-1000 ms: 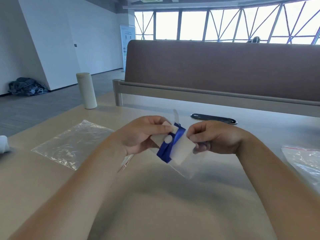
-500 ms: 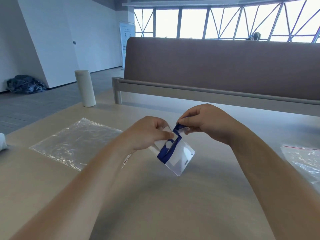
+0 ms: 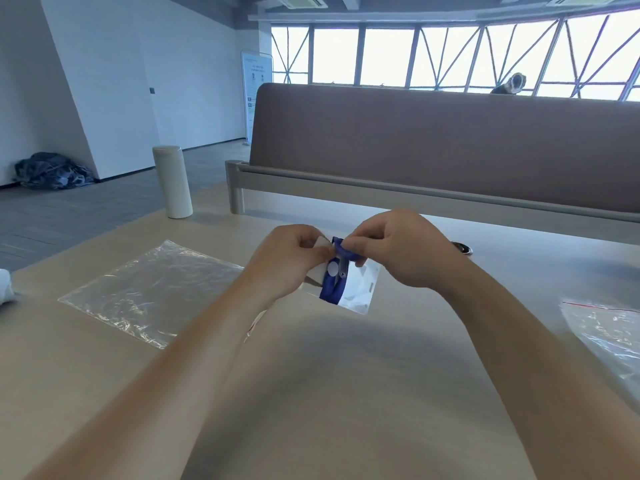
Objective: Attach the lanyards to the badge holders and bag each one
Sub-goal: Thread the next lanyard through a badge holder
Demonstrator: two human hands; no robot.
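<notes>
A clear badge holder (image 3: 358,291) with a white card inside hangs above the middle of the table. My left hand (image 3: 287,261) pinches its upper left corner. A folded blue lanyard (image 3: 330,287) with a white round spot and a small metal clip lies against the holder's left side. My right hand (image 3: 398,251) grips the lanyard's top loop between thumb and fingers, just above the holder. An empty clear plastic bag (image 3: 149,289) lies flat on the table to the left.
A second clear bag with a red zip line (image 3: 609,327) lies at the right edge. A white cylinder (image 3: 172,181) stands at the far left of the table. A brown divider panel (image 3: 443,140) runs along the back, with a dark cable port (image 3: 462,248) before it.
My right hand rose from the holder's right side to the lanyard's top loop. The holder swung from tilted and spread between both hands to hanging lower under them.
</notes>
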